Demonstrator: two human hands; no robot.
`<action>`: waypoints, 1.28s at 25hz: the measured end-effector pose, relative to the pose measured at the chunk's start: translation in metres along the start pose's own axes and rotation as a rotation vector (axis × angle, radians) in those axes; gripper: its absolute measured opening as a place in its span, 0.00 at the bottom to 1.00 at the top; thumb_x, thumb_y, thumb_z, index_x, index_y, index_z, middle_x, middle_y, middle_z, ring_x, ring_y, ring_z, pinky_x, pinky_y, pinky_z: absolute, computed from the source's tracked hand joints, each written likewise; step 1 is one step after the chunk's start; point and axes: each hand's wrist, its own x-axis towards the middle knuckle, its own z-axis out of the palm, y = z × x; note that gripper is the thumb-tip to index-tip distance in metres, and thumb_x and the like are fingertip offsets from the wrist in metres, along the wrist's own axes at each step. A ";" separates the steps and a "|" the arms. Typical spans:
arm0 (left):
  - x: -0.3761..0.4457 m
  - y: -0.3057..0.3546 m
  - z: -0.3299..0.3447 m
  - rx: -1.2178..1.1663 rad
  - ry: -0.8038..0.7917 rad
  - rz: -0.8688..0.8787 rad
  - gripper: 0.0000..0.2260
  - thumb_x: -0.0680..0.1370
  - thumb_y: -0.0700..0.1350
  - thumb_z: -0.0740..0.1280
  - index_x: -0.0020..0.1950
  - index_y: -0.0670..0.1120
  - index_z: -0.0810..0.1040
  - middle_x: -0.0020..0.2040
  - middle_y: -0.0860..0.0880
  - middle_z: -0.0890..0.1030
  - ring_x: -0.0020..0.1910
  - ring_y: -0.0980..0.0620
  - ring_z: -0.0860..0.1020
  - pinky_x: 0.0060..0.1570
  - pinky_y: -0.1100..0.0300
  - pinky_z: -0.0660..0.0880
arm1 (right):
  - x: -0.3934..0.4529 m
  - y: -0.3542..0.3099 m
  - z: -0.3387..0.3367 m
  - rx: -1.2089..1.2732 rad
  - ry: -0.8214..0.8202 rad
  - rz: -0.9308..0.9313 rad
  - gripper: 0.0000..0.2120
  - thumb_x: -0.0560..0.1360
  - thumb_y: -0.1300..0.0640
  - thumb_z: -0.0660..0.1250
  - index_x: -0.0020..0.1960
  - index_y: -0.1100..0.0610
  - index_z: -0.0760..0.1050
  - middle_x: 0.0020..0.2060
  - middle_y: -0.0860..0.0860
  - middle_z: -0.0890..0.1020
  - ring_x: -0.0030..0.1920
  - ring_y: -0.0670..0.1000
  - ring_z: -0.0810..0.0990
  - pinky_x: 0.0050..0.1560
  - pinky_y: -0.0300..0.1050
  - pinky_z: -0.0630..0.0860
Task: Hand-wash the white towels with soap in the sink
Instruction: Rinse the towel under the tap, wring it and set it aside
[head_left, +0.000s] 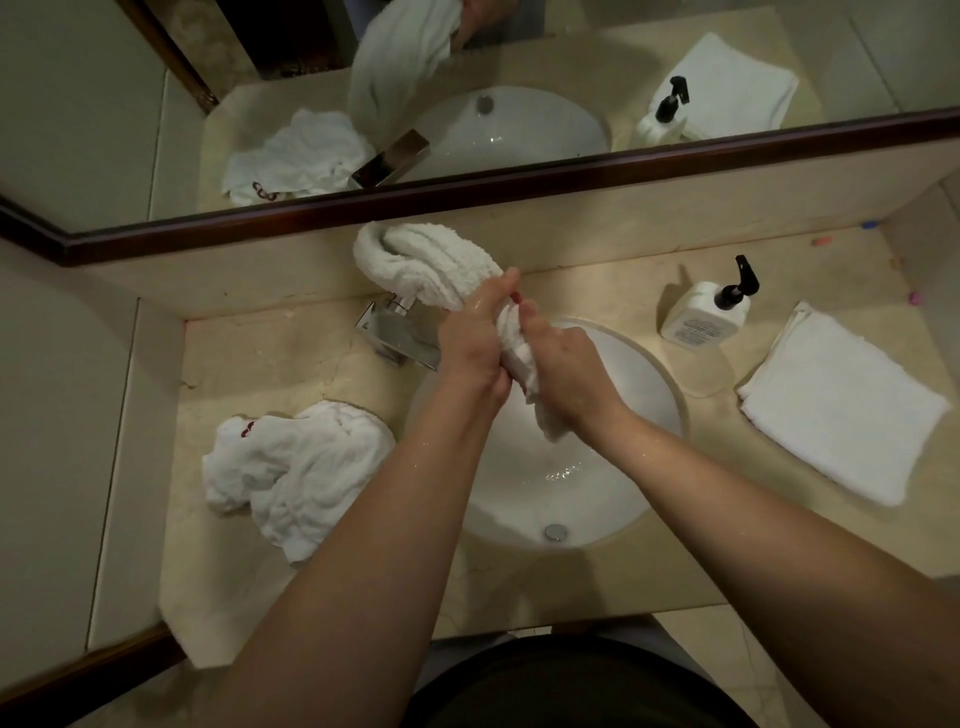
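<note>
- Your left hand (475, 340) is wrapped around the middle of the twisted white towel (431, 265), fingers curled tight on it, above the far-left edge of the sink (639, 395).
- Your right hand (563, 371) grips the same towel just near of the left hand, fingers and thumb closed round it; the two hands sit almost touching, with a short band of cloth showing between them.
- The towel you hold is rolled into a thick rope. Its far end loops up and to the left over the faucet (397, 335), and its near end hangs in a short tail below your right hand, over the basin.
- The basin is white and oval, with a little water shining near its middle and the drain (555, 532) at the near side.
- A crumpled white towel (291, 467) with a small red mark lies on the countertop (291, 364) left of the sink, touching neither hand.
- A stack of folded white towels (836, 410) lies flat on the counter to the right, well apart from the sink.
- The soap dispenser (706, 312), white with a black pump, is on the counter between the basin's far-right edge and the folded stack.
- The mirror (519, 78) runs along the far wall and reflects the counter.
- Both your forearms look wet.
</note>
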 end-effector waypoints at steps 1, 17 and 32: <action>0.004 -0.001 -0.001 0.016 0.040 -0.010 0.10 0.74 0.34 0.70 0.35 0.44 0.76 0.29 0.50 0.76 0.28 0.53 0.76 0.31 0.60 0.75 | 0.003 0.004 0.003 -0.040 0.025 -0.030 0.31 0.83 0.39 0.52 0.30 0.56 0.76 0.22 0.51 0.79 0.27 0.45 0.79 0.33 0.36 0.71; -0.025 -0.023 -0.015 -0.047 0.202 -0.182 0.16 0.66 0.52 0.80 0.41 0.41 0.81 0.40 0.46 0.83 0.43 0.48 0.85 0.51 0.55 0.82 | -0.005 0.027 0.020 -0.940 0.302 -0.468 0.32 0.79 0.40 0.39 0.45 0.57 0.77 0.32 0.56 0.81 0.33 0.60 0.80 0.32 0.45 0.62; -0.056 0.018 -0.015 -0.262 -0.126 -0.072 0.10 0.73 0.35 0.56 0.48 0.47 0.72 0.29 0.50 0.72 0.24 0.54 0.69 0.30 0.64 0.72 | -0.019 0.004 -0.009 0.712 -0.624 0.532 0.35 0.77 0.32 0.54 0.67 0.58 0.77 0.65 0.62 0.78 0.65 0.65 0.76 0.66 0.64 0.71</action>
